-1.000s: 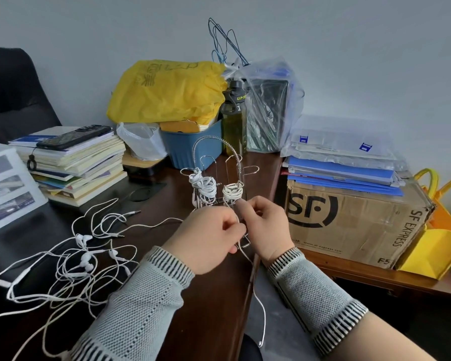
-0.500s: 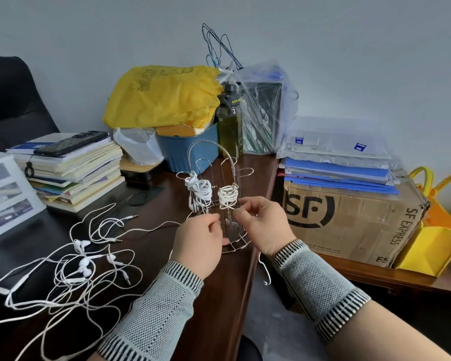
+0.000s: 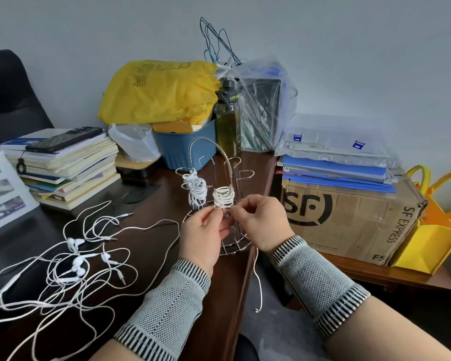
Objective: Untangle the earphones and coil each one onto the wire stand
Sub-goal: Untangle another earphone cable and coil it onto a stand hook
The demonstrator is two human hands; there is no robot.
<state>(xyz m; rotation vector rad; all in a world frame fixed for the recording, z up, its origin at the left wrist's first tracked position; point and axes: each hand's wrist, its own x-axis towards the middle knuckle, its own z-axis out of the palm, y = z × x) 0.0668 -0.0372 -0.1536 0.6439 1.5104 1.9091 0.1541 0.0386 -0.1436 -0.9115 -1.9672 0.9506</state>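
Observation:
A chrome wire stand (image 3: pixel 220 162) with looped prongs stands near the right edge of the dark wooden desk (image 3: pixel 146 246). One white earphone is bundled on its left prong (image 3: pixel 195 187). A second white cable is coiled around the front prong (image 3: pixel 224 198). My left hand (image 3: pixel 202 237) and my right hand (image 3: pixel 258 222) meet just below that coil, both pinching its cable. The loose tail (image 3: pixel 258 285) hangs off the desk edge under my right wrist. A tangle of several white earphones (image 3: pixel 73 264) lies on the desk to the left.
A stack of books with a phone on top (image 3: pixel 63 162) sits at the back left. Behind the stand are a blue tub (image 3: pixel 185 147), a yellow bag (image 3: pixel 159 92) and a dark bottle (image 3: pixel 228 118). An SF Express cardboard box (image 3: pixel 349 217) stands to the right.
Both hands have shifted slightly while working the cable at the front prong. The hanging tail has shortened as more cable went onto the coil.

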